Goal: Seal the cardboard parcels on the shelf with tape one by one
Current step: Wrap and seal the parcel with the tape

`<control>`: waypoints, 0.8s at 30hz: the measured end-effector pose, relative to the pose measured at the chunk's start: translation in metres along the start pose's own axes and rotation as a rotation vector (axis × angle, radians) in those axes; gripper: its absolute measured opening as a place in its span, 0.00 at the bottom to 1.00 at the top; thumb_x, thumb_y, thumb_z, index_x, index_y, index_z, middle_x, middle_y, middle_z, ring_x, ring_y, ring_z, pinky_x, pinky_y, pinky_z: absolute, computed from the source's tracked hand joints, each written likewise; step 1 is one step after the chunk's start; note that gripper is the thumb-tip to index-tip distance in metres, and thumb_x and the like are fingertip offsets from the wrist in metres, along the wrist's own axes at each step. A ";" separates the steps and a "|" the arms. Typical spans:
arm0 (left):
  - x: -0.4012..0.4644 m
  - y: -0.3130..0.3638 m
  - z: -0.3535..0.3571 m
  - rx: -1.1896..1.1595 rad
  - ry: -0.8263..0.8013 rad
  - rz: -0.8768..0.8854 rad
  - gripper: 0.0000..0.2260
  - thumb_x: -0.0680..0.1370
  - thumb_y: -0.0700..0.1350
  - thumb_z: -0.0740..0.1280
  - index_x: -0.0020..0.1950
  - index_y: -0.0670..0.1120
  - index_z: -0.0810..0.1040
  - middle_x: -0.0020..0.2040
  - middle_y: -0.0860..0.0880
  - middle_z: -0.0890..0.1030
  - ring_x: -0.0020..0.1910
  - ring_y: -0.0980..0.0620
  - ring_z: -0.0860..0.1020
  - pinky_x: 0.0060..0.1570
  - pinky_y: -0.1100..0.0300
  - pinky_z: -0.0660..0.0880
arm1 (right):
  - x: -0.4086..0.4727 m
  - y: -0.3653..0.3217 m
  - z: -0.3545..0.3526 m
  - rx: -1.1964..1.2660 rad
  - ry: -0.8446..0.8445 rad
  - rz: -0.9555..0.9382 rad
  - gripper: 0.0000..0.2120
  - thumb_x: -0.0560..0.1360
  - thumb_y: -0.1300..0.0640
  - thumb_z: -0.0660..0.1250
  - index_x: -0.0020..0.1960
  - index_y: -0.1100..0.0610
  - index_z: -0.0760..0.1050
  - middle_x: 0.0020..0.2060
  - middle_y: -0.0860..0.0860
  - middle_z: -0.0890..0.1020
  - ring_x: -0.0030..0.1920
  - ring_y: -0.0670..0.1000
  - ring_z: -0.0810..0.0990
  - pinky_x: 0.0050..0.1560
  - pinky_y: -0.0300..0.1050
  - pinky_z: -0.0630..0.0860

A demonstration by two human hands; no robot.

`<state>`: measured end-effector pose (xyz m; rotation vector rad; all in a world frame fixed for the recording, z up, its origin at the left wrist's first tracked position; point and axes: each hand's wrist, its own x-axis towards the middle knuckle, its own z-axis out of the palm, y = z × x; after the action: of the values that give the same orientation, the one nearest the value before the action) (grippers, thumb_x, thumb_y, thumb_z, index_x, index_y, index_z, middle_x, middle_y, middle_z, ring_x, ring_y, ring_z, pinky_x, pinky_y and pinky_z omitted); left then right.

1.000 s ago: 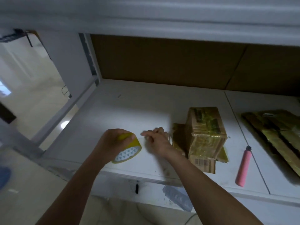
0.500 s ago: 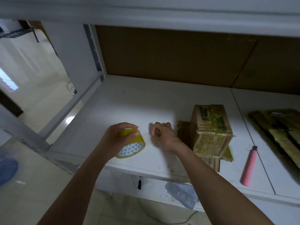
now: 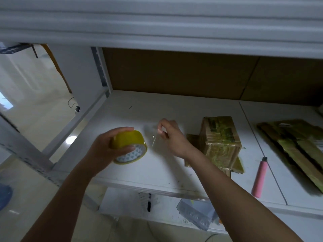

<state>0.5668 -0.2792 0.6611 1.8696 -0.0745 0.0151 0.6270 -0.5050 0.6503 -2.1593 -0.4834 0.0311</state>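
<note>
My left hand grips a yellow roll of tape above the front of the white shelf. My right hand pinches the clear free end of the tape, drawn a short way out of the roll. A cardboard parcel wrapped in yellowish tape stands just right of my right hand, with a flat cardboard piece under it.
A pink-handled cutter lies on the shelf to the right of the parcel. Flattened taped cardboard lies at the far right. Brown board backs the shelf. A lower shelf holds plastic bags and a dark pen.
My right hand has lifted off the shelf and pulled the tape end away from the roll. My left hand has raised and turned the roll.
</note>
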 end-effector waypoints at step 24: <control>0.030 0.093 0.128 0.037 -0.356 0.289 0.10 0.75 0.56 0.65 0.53 0.63 0.83 0.54 0.62 0.82 0.55 0.61 0.79 0.50 0.64 0.79 | -0.124 0.031 -0.147 0.371 0.658 0.281 0.17 0.71 0.66 0.74 0.57 0.59 0.73 0.36 0.55 0.78 0.28 0.49 0.80 0.29 0.38 0.76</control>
<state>0.5879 -0.4298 0.7137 1.8660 -0.5927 -0.1175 0.5518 -0.6788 0.6944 -1.7228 0.1949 -0.3925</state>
